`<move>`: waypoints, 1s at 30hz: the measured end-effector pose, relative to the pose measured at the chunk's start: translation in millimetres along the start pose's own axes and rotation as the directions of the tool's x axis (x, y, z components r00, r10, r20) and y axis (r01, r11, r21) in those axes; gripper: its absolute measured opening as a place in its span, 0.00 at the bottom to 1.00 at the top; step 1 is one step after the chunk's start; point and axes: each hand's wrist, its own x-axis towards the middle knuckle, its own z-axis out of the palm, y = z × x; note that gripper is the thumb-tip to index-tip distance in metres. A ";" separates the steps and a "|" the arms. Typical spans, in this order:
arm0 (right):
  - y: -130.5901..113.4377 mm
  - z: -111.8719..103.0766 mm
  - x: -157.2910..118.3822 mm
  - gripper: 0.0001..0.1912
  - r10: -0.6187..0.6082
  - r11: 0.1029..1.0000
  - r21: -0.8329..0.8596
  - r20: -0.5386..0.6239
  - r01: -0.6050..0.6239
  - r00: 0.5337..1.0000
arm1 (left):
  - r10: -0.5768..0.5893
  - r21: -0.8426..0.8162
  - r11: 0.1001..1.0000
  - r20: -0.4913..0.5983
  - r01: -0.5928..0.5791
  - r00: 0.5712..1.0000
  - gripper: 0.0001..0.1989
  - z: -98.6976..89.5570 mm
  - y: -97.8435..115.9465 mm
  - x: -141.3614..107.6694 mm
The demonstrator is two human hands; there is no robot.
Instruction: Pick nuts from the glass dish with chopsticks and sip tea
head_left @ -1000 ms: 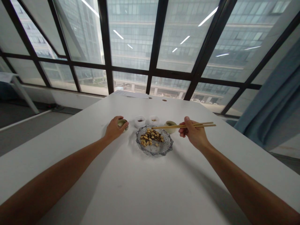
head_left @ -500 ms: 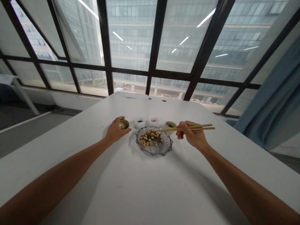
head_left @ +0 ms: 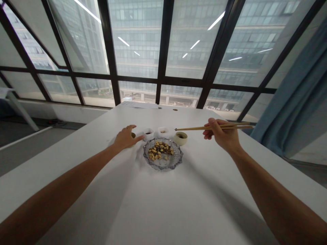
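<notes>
- My right hand (head_left: 224, 137) pinches a pair of chopsticks (head_left: 212, 128) between thumb and fingers, gripped near the thick back end; the sticks lie almost level above the table, tips pointing left and hanging over the gap between one white dish and the green cup (head_left: 180, 138)
- Handling, as I judge it: the chopsticks are light, stiff wood and smooth; a hold toward the rear third gives reach, while the tips must close evenly or small pieces slip out
- My left hand (head_left: 125, 137) lies flat with fingers spread over a small cup (head_left: 133, 135), which is mostly hidden beneath it; I cannot tell whether the fingers grasp it or only rest on it
- The glass dish (head_left: 163, 158) sits between my hands, holding peanuts (head_left: 155, 153) mixed with dark seeds; cut glass is probably heavy for its size, breakable and slick, so it is best taken by the scalloped rim with both hands
- Two small white dishes (head_left: 155, 133) stand just behind the glass dish, each with a little content, too small to identify
- All of it rests on a white table (head_left: 163, 204) before a large window (head_left: 138, 51)
- No brand, label or legible writing is visible on anything
</notes>
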 end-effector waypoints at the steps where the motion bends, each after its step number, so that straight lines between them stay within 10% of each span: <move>1: -1.0 -6.7 3.4 0.32 -0.005 1.000 -0.022 -0.015 0.005 1.000 | 0.069 0.025 0.997 -0.003 -0.068 0.998 0.34 2.6 14.9 6.1; 5: -1.2 -24.8 11.1 0.32 -0.008 0.993 -0.114 -0.005 0.007 1.000 | 0.322 0.005 0.944 0.186 -0.329 0.928 0.33 38.0 90.8 29.8; 11: 5.1 -27.3 11.5 0.33 0.009 0.979 -0.205 0.079 0.007 0.997 | 0.342 0.041 0.914 0.458 -0.403 0.821 0.41 98.9 165.1 56.7; 30: 21.7 -21.7 6.7 0.31 0.007 0.944 -0.319 0.294 0.091 0.956 | 0.450 -0.116 0.889 0.397 -0.442 0.800 0.40 94.5 171.4 51.7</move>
